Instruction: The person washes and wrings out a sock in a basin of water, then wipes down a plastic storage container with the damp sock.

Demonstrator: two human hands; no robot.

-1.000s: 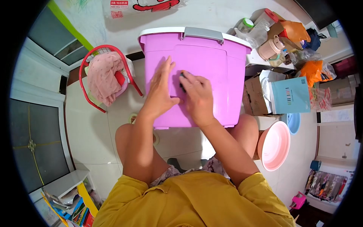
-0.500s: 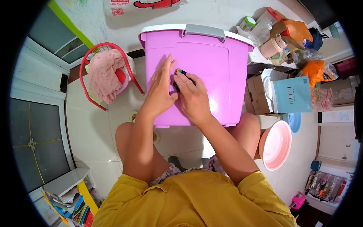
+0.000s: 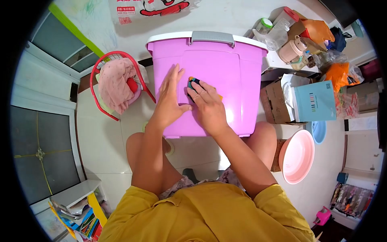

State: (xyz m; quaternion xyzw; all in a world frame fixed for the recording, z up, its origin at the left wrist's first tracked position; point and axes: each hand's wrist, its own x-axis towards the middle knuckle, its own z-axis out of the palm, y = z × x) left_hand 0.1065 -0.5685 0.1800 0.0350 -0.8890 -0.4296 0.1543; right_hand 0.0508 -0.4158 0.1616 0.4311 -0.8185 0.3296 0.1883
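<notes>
In front of me, between my knees, is a purple storage bin (image 3: 217, 86) with a white lid (image 3: 169, 37). Its grey latch (image 3: 213, 38) is at the far edge, and a broad side panel faces me. My right hand (image 3: 207, 103) presses a small dark folded cloth (image 3: 193, 84) with orange and teal patches against this panel. Its fingers lie over the cloth and hide much of it. Just to the left, my left hand (image 3: 171, 99) touches the panel with fingers extended and thumb apart, holding nothing.
Left of the bin stands a red-framed small chair (image 3: 93, 86) with a pink cloth (image 3: 115, 84) on it. At right are a cardboard box (image 3: 274, 101), a light-blue box (image 3: 316, 101) and a pink basin (image 3: 297, 156). A jug (image 3: 291, 51) stands behind among bags.
My right hand has shifted slightly on the panel and its fingers have spread, showing more of the cloth. The left hand stays nearly in place. The whole view has shifted a little.
</notes>
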